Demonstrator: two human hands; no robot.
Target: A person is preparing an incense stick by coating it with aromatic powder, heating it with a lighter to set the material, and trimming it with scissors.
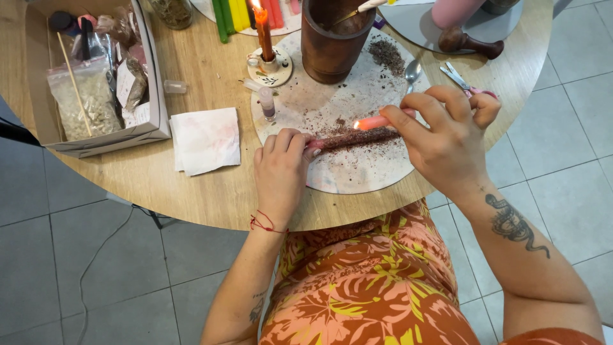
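My left hand (281, 172) pinches the near end of a long candle coated in dark herb bits (357, 138), which lies across a round marble board (357, 172). Its fingers press the candle down on the board. My right hand (447, 137) grips a thin pink candle (377, 121) whose lit tip points left, just above the coated candle. Dark herb crumbs are scattered over the board.
A brown mortar (331, 45) stands at the board's far edge, beside a lit red candle in a small holder (267, 48). A spoon (412, 71), scissors (466, 83), a small vial (267, 102), a folded napkin (205, 139) and a cardboard box of herb bags (96, 83) lie around on the round wooden table (191, 191).
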